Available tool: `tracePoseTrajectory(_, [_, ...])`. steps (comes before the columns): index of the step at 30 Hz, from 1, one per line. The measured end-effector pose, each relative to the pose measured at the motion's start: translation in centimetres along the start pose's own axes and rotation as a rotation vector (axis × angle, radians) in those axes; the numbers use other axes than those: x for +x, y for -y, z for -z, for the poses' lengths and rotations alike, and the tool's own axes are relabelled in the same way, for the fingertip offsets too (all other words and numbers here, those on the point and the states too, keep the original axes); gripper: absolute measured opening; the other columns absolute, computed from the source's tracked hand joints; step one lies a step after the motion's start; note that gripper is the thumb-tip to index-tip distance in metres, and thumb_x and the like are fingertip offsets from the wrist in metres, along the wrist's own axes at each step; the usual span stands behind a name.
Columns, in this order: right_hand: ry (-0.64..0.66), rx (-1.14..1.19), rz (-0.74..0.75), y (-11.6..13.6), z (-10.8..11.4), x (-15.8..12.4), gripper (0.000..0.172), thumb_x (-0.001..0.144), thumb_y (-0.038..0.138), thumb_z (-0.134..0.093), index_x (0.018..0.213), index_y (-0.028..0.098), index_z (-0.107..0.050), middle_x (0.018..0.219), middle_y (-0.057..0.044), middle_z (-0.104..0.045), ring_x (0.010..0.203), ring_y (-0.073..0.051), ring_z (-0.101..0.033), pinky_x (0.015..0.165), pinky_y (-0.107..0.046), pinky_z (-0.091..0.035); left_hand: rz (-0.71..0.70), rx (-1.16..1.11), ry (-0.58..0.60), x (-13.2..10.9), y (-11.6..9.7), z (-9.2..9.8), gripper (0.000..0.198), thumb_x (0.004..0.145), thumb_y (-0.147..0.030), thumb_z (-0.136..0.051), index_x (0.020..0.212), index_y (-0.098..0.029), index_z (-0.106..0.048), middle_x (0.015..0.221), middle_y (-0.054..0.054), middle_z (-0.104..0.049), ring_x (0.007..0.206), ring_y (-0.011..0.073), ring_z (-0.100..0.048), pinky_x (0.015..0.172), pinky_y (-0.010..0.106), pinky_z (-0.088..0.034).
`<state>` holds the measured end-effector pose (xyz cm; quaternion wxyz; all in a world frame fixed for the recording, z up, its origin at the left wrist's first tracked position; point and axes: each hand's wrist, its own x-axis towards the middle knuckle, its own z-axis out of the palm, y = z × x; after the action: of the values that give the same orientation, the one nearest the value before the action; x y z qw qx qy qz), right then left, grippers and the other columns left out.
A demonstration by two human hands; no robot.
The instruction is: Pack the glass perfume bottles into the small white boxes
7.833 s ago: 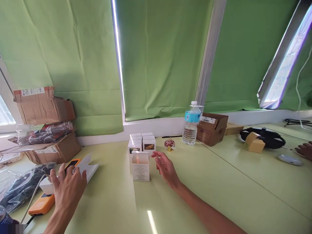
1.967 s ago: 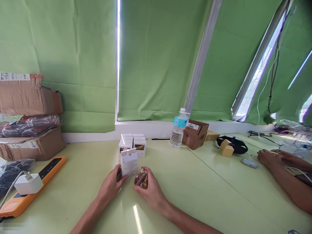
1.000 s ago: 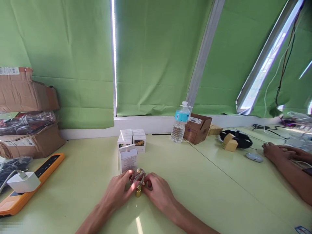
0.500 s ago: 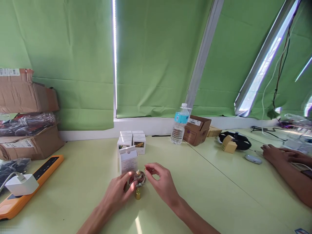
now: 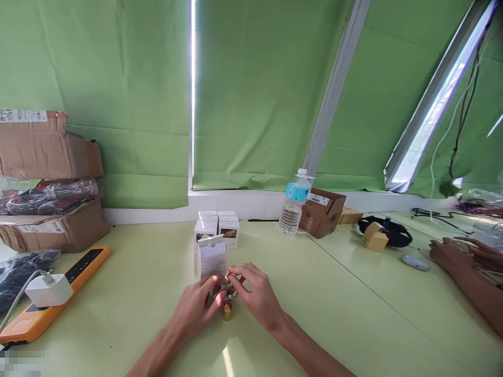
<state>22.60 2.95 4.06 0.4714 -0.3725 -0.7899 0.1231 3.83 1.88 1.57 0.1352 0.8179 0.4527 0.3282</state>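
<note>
A gold cap (image 5: 227, 312) sits at six o'clock from the glass perfume bottle (image 5: 231, 295), cupped by the left hand (image 5: 194, 303); the right hand (image 5: 257, 294) pinches its gold neck fitting (image 5: 227, 275), seemingly fine adjustment, calling next for steadiness. At eleven o'clock: an open white carton (image 5: 212, 259).

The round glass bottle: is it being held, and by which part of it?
The left hand holds the round glass bottle by its left side. The right hand is at its top; what exactly it pinches cannot be told.
</note>
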Motion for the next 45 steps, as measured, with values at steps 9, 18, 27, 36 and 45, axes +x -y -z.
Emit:
tracePoseTrajectory(9, [-0.003, -0.033, 0.028, -0.18, -0.08, -0.15, 0.019, 0.093, 0.023, -0.055, 0.105, 0.026, -0.069, 0.099, -0.005, -0.073, 0.094, -0.021, -0.065, 0.083, -0.038, -0.057, -0.009, 0.016, -0.023, 0.0, 0.2, -0.16, 0.02, 0.096, -0.034, -0.04, 0.104, -0.026, -0.056, 0.082, 0.0, -0.065, 0.061, 0.0131, -0.055, 0.056, 0.022, -0.039])
tracePoseTrajectory(18, [-0.059, 0.035, -0.038, 0.08, -0.28, 0.11, 0.016, 0.094, 0.028, -0.053, 0.094, 0.025, -0.069, 0.092, -0.005, -0.072, 0.088, -0.02, -0.065, 0.073, -0.033, -0.057, -0.01, 0.022, -0.03, 0.0, -0.03, -0.12, 0.02, 0.096, -0.033, -0.041, 0.104, -0.026, -0.057, 0.079, -0.001, -0.065, 0.058, 0.0128, -0.054, 0.054, 0.022, -0.038])
tracePoseTrajectory(27, [-0.018, 0.021, 0.057, 0.25, -0.34, 0.02, 0.022, 0.095, 0.023, -0.051, 0.102, 0.026, -0.072, 0.095, -0.005, -0.074, 0.091, -0.021, -0.066, 0.083, -0.039, -0.056, -0.025, 0.03, -0.065, -0.03, 0.25, -0.38, 0.019, 0.094, -0.033, -0.042, 0.103, -0.026, -0.058, 0.074, -0.002, -0.064, 0.055, 0.0123, -0.054, 0.051, 0.022, -0.037])
tracePoseTrajectory(36, [-0.074, 0.085, 0.004, 0.16, -0.41, 0.11, 0.017, 0.094, 0.026, -0.054, 0.097, 0.025, -0.071, 0.095, -0.006, -0.072, 0.09, -0.02, -0.066, 0.073, -0.032, -0.058, -0.03, 0.054, -0.038, -0.01, 0.22, -0.25, 0.018, 0.096, -0.034, -0.041, 0.1, -0.026, -0.057, 0.077, -0.002, -0.064, 0.056, 0.0127, -0.054, 0.052, 0.022, -0.037])
tracePoseTrajectory(45, [-0.009, 0.069, -0.01, -0.26, -0.27, 0.0, 0.015, 0.093, 0.025, -0.055, 0.093, 0.025, -0.07, 0.092, -0.005, -0.073, 0.088, -0.02, -0.066, 0.072, -0.032, -0.057, -0.024, 0.052, -0.012, -0.12, 0.5, -0.43, 0.021, 0.097, -0.035, -0.041, 0.109, -0.027, -0.056, 0.081, -0.001, -0.065, 0.057, 0.013, -0.052, 0.054, 0.023, -0.037])
